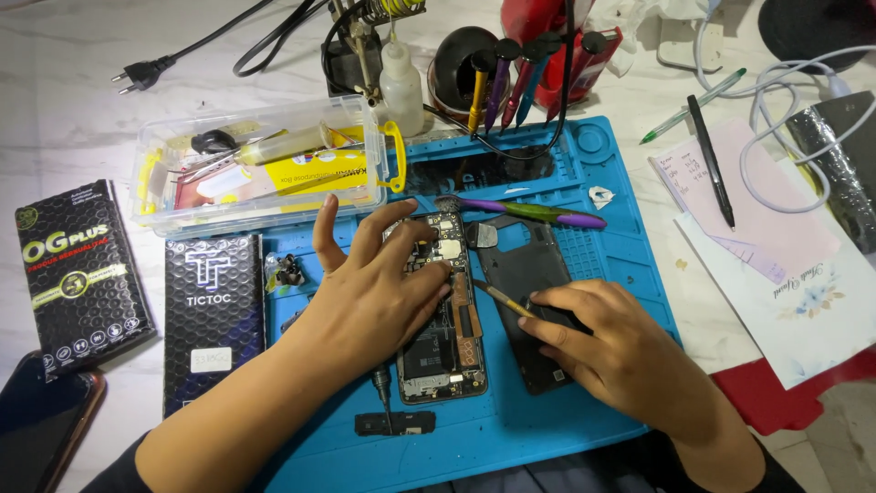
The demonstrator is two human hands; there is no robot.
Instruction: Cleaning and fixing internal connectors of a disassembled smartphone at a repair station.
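Blue silicone mat [630, 274] on white tabletop [64, 100]

Blue mat [584, 402], purple-and-green tool [538, 213], black phone back [525, 269], red cloth [776, 393].

Phone-repair workshop. Blue silicone work mat [584, 402] on the counter [64, 100], opened phone [444, 310], screwdriver rack [525, 68], soldering stand [365, 36], clear parts box [265, 169].

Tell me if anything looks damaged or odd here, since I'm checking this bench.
The phone on the blue mat lies opened, its circuitry bare, and its back cover sits detached beside it. The left hand rests on it; the right hand holds a thin tool.
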